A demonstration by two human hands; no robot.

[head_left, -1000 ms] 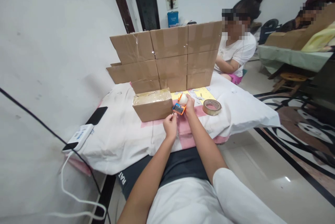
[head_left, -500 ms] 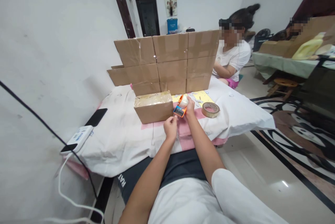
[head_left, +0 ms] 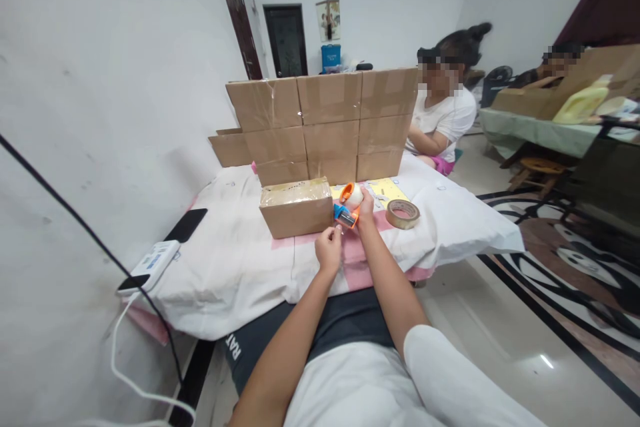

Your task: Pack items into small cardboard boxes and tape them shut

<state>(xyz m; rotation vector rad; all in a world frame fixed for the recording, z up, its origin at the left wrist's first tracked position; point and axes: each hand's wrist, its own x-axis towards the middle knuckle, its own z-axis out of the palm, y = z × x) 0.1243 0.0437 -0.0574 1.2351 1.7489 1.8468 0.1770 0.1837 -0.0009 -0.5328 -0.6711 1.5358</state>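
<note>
My right hand (head_left: pixel 367 207) is closed around an orange and blue tape dispenser (head_left: pixel 346 216) that carries a roll of clear tape (head_left: pixel 354 196). The dispenser is tilted, its toothed edge toward me and to the left. Just below that edge, my left hand (head_left: pixel 329 248) is closed in a pinch at what looks like the tape's free end; the strip itself is barely visible. Left of the dispenser stands a cardboard box (head_left: pixel 297 214), its top covered with shiny tape. A loose roll of tan tape (head_left: pixel 403 214) lies flat to the right of my right hand.
Stacked cardboard boxes (head_left: pixel 333 137) form a wall across the back of the cloth-covered table (head_left: pixel 240 240). A black phone (head_left: pixel 186 224) and a white power strip (head_left: pixel 156 263) lie at the left edge. Another person (head_left: pixel 445 114) sits beyond the table's right side.
The dispenser has turned in my right hand, showing more of its blue part, and my left hand has shifted slightly right and down with it. The view has tipped slightly upward.
</note>
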